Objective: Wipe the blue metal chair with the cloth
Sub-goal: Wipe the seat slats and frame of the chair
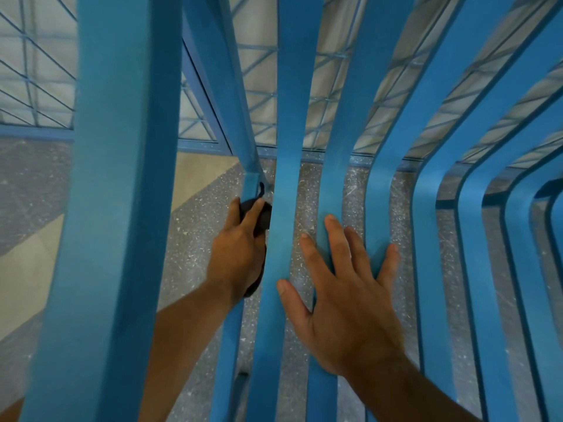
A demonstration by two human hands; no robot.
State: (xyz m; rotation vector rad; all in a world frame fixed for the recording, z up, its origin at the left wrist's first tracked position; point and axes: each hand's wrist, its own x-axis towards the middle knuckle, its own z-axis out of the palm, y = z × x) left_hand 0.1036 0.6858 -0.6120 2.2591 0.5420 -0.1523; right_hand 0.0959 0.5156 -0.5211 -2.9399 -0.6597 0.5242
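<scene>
The blue metal chair point(106, 208) fills the view, its flat slats running from top to bottom and bending away at the right. My left hand point(237, 251) reaches between two slats and grips a dark cloth point(262, 217) against a narrow slat near a joint; most of the cloth is hidden under the fingers and palm. My right hand point(344, 287) lies flat with spread fingers on the middle slats, just right of the left hand.
Speckled grey floor point(198, 233) shows through the gaps, with a beige strip point(27, 269) at the left. A blue wire-mesh fence point(36, 86) with a blue base rail runs along the far side behind the chair.
</scene>
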